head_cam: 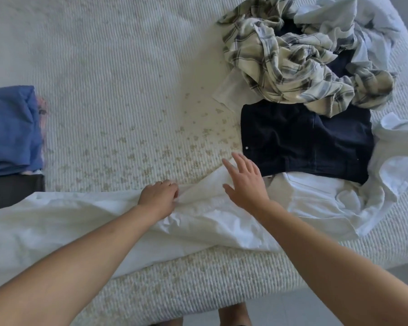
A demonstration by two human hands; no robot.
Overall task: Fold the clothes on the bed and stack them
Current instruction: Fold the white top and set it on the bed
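1. Your forearms reach over the near edge of the bed to the white garment, which lies spread along that edge from the far left to beside the dark shorts.
2. Your left hand pinches a fold of that white cloth with curled fingers; your right hand hovers over it, fingers spread and straight, holding nothing.
3. Expect thin, light, limp fabric that creases easily and sags wherever you leave it unsupported; take it by a seam or corner with both hands.
4. Navy shorts, a plaid shirt and pale blue clothes wait unfolded to the right; the folded stack sits far left.
5. No brand, label or writing is legible anywhere.
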